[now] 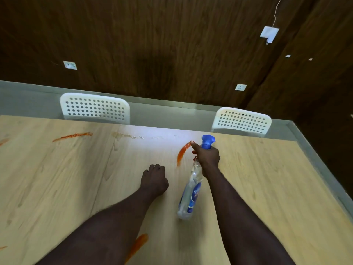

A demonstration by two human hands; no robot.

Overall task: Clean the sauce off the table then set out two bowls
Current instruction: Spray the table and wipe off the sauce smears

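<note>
Right hand [207, 154] grips spray bottle [191, 190]; left hand [153, 180] fisted.

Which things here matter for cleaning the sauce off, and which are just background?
In play:
- spray bottle, gripped by the right hand
- sauce streak beside the nozzle
- sauce streak far left
- sauce smear near the table's near edge
- left hand, closed, resting on the table

Background:
- two white chairs
- wall sockets

No bowls or cloth visible.
</note>
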